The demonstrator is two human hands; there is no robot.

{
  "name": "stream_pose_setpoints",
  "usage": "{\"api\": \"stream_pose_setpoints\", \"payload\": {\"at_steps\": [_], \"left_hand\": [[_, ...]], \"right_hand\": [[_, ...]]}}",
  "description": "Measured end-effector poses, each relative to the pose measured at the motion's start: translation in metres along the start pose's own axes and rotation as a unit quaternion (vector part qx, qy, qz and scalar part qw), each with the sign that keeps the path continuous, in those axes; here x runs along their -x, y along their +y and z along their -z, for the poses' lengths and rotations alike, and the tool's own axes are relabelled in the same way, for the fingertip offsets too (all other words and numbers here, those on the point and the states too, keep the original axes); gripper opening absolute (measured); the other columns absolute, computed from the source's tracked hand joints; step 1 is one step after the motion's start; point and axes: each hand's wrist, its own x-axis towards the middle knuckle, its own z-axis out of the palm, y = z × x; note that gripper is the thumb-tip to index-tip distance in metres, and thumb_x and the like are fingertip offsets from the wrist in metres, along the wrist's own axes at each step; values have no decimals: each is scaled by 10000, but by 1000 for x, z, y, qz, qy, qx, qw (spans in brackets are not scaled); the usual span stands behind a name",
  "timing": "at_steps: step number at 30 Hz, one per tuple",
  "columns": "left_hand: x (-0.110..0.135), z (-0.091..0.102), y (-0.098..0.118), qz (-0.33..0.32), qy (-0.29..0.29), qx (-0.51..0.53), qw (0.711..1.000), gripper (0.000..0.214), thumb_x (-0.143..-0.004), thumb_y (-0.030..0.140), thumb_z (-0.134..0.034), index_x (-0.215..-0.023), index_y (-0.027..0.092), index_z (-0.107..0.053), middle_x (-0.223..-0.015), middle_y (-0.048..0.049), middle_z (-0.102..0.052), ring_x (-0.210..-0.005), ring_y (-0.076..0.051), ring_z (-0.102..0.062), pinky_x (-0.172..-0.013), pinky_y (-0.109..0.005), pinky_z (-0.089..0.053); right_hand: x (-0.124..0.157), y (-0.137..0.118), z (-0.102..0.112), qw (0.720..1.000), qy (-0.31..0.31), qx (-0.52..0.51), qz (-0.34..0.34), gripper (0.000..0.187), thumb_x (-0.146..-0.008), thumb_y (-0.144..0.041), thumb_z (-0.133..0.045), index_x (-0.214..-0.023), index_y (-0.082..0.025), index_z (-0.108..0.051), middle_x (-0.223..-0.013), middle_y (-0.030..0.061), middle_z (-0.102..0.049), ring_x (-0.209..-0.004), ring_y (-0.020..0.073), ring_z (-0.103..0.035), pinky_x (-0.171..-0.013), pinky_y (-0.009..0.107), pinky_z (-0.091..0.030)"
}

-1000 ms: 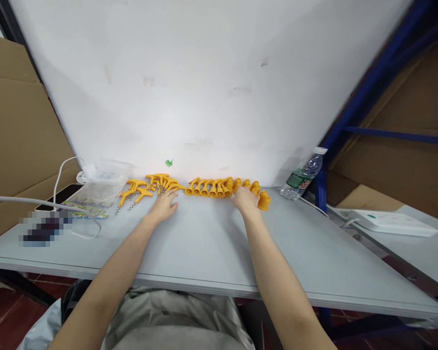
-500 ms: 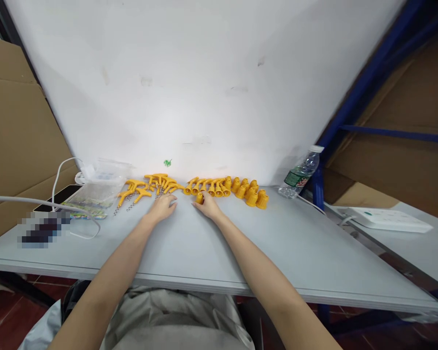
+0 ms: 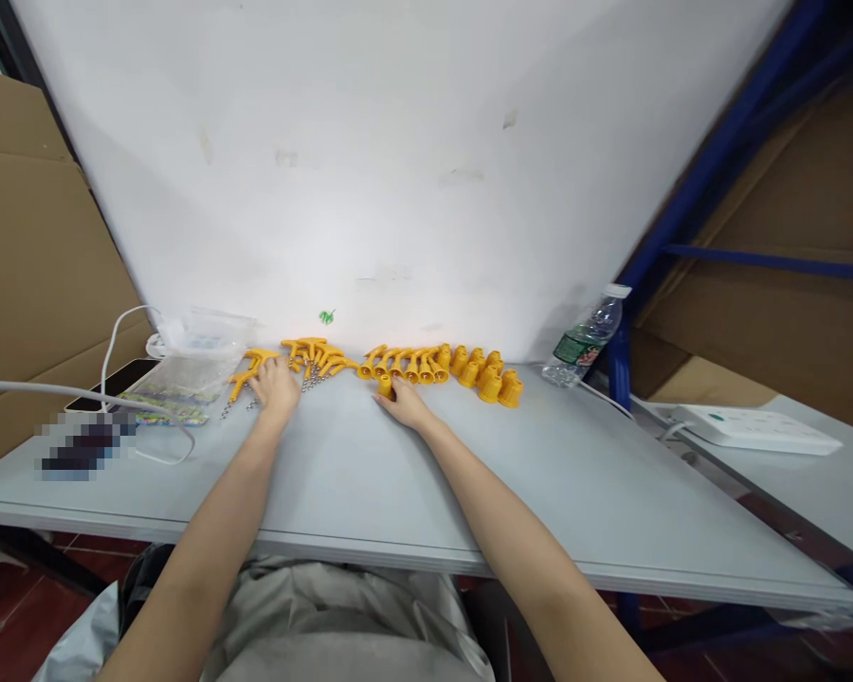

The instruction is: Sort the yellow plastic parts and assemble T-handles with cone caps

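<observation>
A row of yellow plastic parts runs along the back of the grey table point(image 3: 426, 474): T-handled corkscrews point(image 3: 313, 356) at the left, several cone-shaped caps point(image 3: 490, 377) at the right. My left hand point(image 3: 276, 388) lies over a corkscrew at the left end of the row, fingers curled down on it. My right hand point(image 3: 407, 403) rests near the middle of the row, fingertips pinched on one yellow cap point(image 3: 386, 385).
A clear plastic bag point(image 3: 185, 371) with small items, a white cable point(image 3: 124, 327) and a dark tablet lie at the left. A water bottle point(image 3: 587, 337) lies at the back right, a white power strip point(image 3: 750, 428) beyond it. Cardboard flanks both sides.
My right hand came from the caps at the right to the middle with one cap. My left hand then slid left onto a corkscrew.
</observation>
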Motion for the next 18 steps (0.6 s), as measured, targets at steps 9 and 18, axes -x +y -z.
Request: {"api": "stream_pose_setpoints", "payload": {"at_steps": [9, 18], "left_hand": [[-10, -13, -21, 75, -1, 62, 995, 313, -800, 37, -465, -1076, 167, -536, -1181, -165, -642, -1239, -318, -506, -1030, -566, -274], [-18, -11, 7, 153, 117, 559, 806, 315, -765, 96, -644, -998, 199, -458, -928, -19, -628, -838, -119, -627, -808, -272, -480]], "right_hand": [[0, -1, 1, 1000, -8, 16, -1, 224, -856, -377, -554, -888, -156, -576, -964, 103, -617, -880, 234, -557, -846, 372, -453], [0, -4, 6, 999, 35, -29, 14, 307, -804, -181, -604, -1104, -179, -539, -1059, 112, -654, -945, 234, -608, -844, 348, -465]]}}
